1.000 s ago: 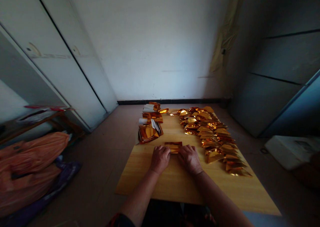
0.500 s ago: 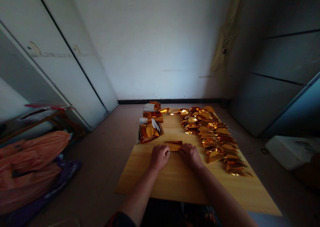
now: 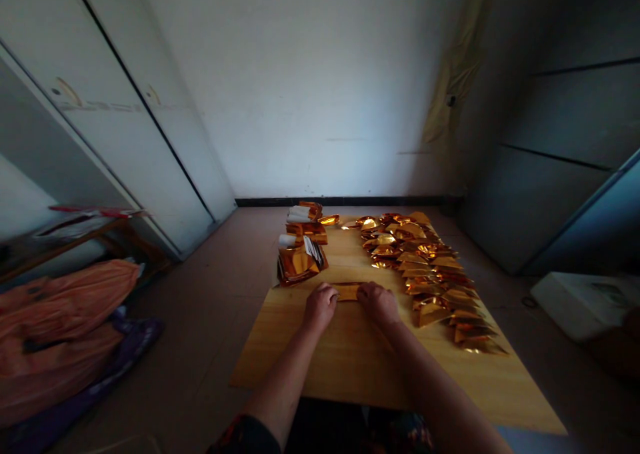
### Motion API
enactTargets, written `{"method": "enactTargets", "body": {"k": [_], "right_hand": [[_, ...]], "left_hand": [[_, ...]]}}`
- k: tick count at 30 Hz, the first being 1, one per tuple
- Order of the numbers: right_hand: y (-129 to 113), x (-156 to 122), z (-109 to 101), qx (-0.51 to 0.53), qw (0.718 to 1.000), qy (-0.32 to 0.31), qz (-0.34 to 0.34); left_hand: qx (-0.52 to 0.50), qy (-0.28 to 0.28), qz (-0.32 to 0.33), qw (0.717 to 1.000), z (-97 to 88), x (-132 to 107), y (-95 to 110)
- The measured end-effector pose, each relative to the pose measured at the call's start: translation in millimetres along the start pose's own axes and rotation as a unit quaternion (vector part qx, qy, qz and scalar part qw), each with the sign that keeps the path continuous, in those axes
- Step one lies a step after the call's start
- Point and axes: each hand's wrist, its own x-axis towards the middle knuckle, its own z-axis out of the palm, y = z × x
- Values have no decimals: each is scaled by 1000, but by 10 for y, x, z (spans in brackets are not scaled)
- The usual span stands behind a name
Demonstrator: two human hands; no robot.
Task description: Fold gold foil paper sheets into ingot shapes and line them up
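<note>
Indoors, a narrow gold foil strip [image 3: 349,292] lies flat on a wooden board [image 3: 320,367], pinched at both ends between a person's left hand [image 3: 320,307] and right hand [image 3: 377,304]. The fingers of each hand are curled together and clamped on the strip, and only its middle shows between them. The hands sit close together near the board's front half, with bare wood under the wrists.

Just beyond the left fingers, a heap of gold foil packets [image 3: 300,264] sits on the board, with a white paper tuft [image 3: 287,241] at its far corner. Farther ahead of those fingers lies a smaller gold foil stack [image 3: 306,233]. To the right of the right fingers, folded gold foil triangles [image 3: 430,274] run in a long, crowded band up the board, their nearest pieces well beside the hand.

Farther left of the hands, an orange sack [image 3: 55,307] and a purple bag [image 3: 135,341] lie on the tiled floor [image 3: 200,274], below a low wooden rack [image 3: 85,237] and white cabinet doors [image 3: 140,127]. Off to the right sits a white box [image 3: 570,314]. Straight ahead stands a white wall [image 3: 310,94], with a yellowed sheet [image 3: 457,61] hanging near its right corner.
</note>
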Motion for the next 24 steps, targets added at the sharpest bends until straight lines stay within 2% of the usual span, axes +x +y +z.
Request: {"method": "enactTargets", "body": {"k": [7, 16, 24], "right_hand": [[-30, 9, 7, -9, 1000, -3, 20], [-56, 20, 10, -22, 999, -3, 29], [-88, 19, 33, -45, 999, 2, 26]], "left_hand": [[11, -12, -31, 999, 9, 35, 8], [63, -62, -86, 992, -24, 146, 98], [91, -72, -88, 989, -11, 155, 106]]}}
